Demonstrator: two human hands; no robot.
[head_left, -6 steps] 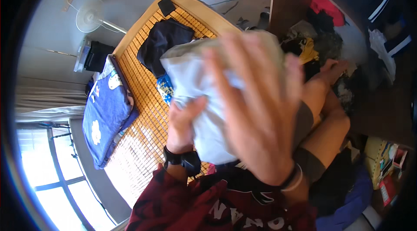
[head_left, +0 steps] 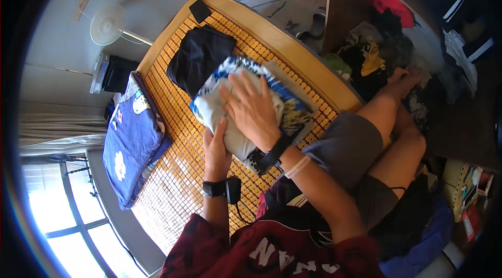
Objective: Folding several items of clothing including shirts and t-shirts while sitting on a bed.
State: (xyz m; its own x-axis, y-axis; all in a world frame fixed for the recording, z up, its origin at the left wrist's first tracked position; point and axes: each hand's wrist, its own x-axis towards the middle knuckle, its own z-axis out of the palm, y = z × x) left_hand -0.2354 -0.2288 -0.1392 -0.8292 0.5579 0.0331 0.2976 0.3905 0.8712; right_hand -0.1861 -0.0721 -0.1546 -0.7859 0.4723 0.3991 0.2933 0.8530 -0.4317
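Soft grey garment (head_left: 212, 109) under right hand (head_left: 253, 110)

Just nearer than the black garment (head_left: 201, 53), it rests on patterned cloth (head_left: 295, 106): probably light, limp, best lifted by opposite edges. Right fingers lie slightly spread; the left hand (head_left: 215, 150) touches its edge, grip unclear. Beneath the black garment, a slatted bed mat (head_left: 175, 97); left of it, a blue blanket (head_left: 130, 139) and fan (head_left: 107, 25).

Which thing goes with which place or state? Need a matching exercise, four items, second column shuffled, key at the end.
1. Right hand
2. Black cloth
3. Blue blanket
4. Fan

A. Folded, along the left side of the mat
B. Whitish, in front of the wall
C. Palm down on the pale cloth
D. On the mat, beyond the patterned cloth

Pairs: 1-C, 2-D, 3-A, 4-B
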